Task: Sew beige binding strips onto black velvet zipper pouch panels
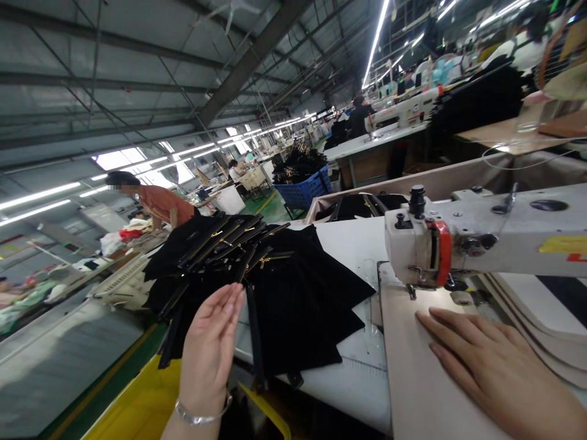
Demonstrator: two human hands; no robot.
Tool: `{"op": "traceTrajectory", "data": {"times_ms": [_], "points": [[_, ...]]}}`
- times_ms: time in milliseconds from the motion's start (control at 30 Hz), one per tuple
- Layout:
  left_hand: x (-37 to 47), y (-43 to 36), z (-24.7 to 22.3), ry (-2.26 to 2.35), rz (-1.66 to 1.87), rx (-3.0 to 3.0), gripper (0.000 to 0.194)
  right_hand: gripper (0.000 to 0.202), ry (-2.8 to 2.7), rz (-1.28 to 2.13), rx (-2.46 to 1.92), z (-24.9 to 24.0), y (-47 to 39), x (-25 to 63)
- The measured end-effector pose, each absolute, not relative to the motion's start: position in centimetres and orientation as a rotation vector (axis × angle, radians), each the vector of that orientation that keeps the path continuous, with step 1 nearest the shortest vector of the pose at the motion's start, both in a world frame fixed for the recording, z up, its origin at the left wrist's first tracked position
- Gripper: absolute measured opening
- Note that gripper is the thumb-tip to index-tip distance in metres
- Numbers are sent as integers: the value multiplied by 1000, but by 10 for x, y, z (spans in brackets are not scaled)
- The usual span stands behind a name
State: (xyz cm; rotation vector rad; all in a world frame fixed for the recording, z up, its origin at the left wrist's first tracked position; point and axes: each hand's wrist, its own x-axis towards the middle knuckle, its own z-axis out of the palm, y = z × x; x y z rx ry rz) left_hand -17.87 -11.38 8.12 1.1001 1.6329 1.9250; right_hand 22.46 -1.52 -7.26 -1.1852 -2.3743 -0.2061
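Note:
My left hand (211,342), with a silvery bracelet at the wrist, has its fingers pressed together. Their tips meet the end of a black zippered fabric piece (245,264) in a spread pile. The pile of black fabric pieces (302,293) fans over the white table, with gold zipper pulls (263,263) showing along its upper side. My right hand (498,360) lies flat, fingers stretched out, on a beige panel (408,366). Just beyond those fingertips stands the head of a white sewing machine (408,241) with a red lever; its presser foot (412,293) is above the panel.
A yellow bin (142,397) sits below the table edge at lower left. Behind the machine is a beige-lined trough (321,205) holding black pieces. Farther back are a blue crate (305,190) full of black items and another sewing machine (403,110). A person in orange (162,205) bends at left.

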Motion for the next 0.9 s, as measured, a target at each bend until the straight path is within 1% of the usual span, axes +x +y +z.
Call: {"op": "traceTrajectory", "data": {"times_ms": [33, 100, 200, 267, 433, 600, 700, 800, 900], "points": [[-190, -116, 68, 1734, 1985, 967, 38, 54, -2372, -203, -1186, -76, -14, 225], [-205, -117, 40, 1914, 1875, 708, 45, 56, -2377, -195, -1172, -83, -11, 227], [-198, -111, 5, 1754, 1613, 574, 41, 59, -2381, -190, -1155, -91, -8, 228], [-180, -105, -6, 1639, 1598, 601, 42, 59, -2377, -190, -1160, -92, -7, 229], [-128, -96, -10, 1539, 1725, 620, 59, 59, -2369, -219, -1144, -89, -6, 229], [-94, -98, -18, 1561, 1933, 614, 65, 58, -2370, -213, -1151, -88, -6, 228], [-79, -89, -22, 1455, 1981, 524, 69, 59, -2370, -193, -1144, -87, -7, 227], [-72, -70, -22, 1291, 1955, 434, 65, 58, -2368, -189, -1160, -84, -8, 226], [-71, -46, -22, 1183, 1890, 358, 54, 57, -2365, -196, -1161, -81, -10, 225]]}}
